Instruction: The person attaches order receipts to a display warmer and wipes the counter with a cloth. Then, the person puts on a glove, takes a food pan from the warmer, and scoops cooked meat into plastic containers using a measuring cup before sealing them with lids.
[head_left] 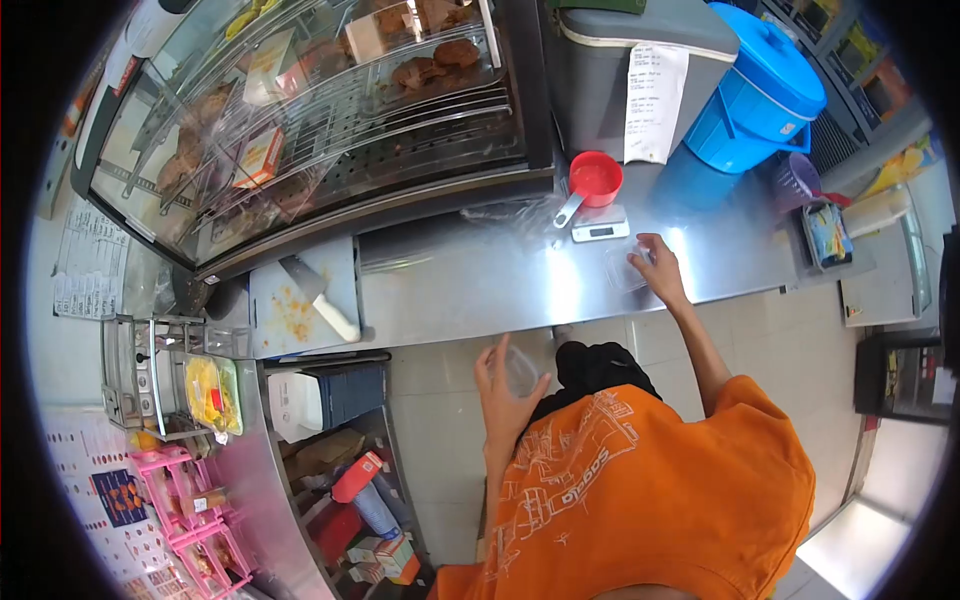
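Note:
In front of my body, just off the counter's front edge, my left hand [503, 392] grips a clear plastic container [523, 370]. My right hand [660, 272] reaches over the steel counter, its fingers curled around the edge of another clear plastic piece [626, 270], which could be a container or a lid. Just behind that piece lies a small white digital scale [601, 230]; its reading is too small to make out. A red measuring cup [596, 179] rests beside the scale, handle toward me.
A glass display case [350, 130] with fried food stands at the back left. A knife [325, 305] lies on a stained cutting board [270, 325]. Behind the counter [430, 290] are a grey bin [600, 80] bearing a paper list and a blue water jug [745, 110]. Shelves hold boxes below.

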